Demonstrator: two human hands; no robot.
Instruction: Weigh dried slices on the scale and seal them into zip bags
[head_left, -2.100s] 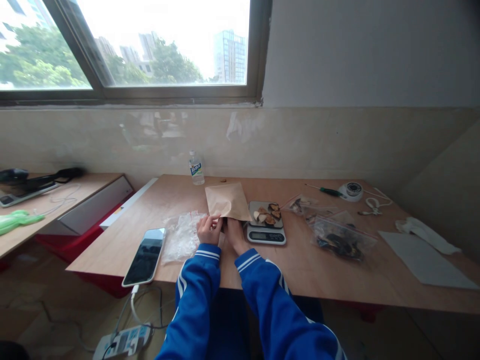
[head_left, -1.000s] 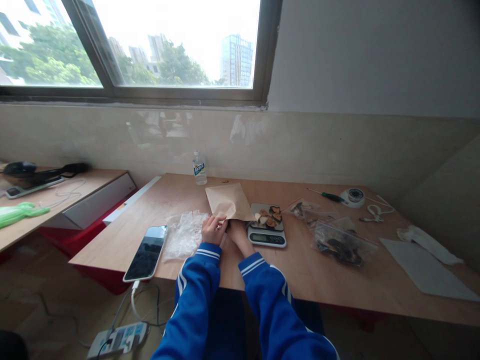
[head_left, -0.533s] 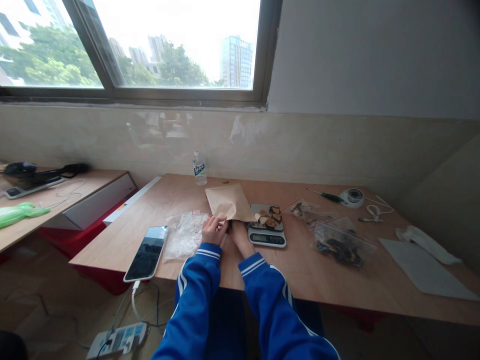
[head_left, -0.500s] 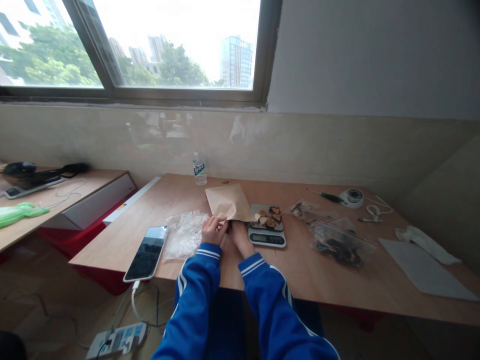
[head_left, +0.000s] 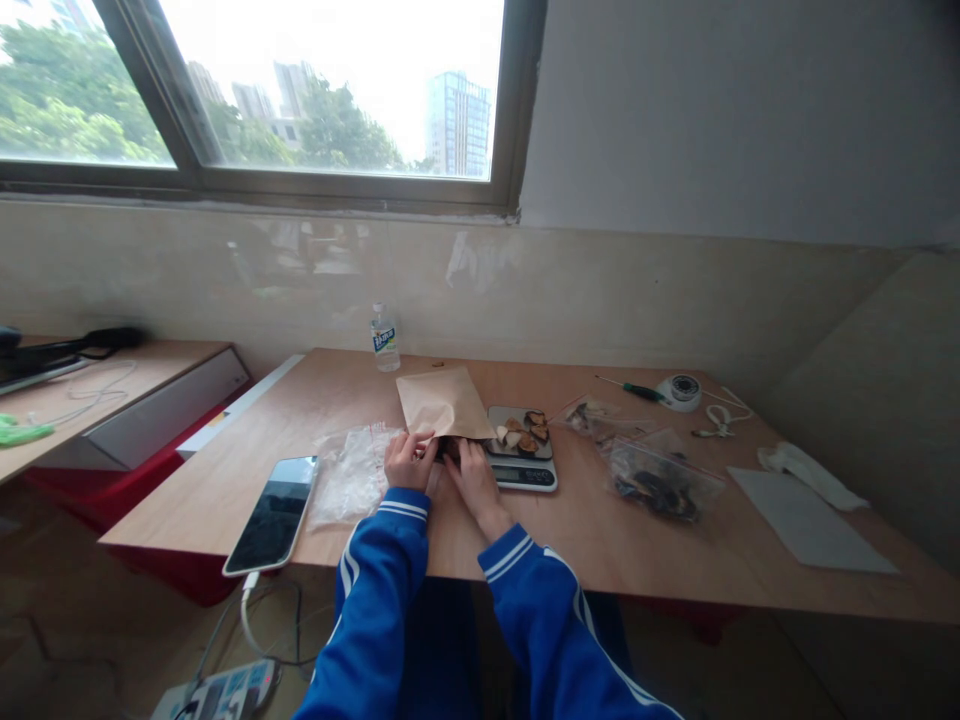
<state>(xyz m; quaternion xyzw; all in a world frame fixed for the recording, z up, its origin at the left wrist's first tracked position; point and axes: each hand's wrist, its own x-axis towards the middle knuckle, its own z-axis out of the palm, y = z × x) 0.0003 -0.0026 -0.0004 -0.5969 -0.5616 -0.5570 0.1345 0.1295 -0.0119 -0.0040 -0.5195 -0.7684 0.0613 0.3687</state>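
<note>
Left hand pinched the paper bag's lip between the tabletop's near and far edges, right hand curled at its mouth, grip unclear; bag's corner crowded the scale, so a sideways tug could've knocked off the dried slices.

The paper bag is plain tan and each blue cuff has 2 white stripes.

Matt paper bag, glossy phone, wooden table
</note>
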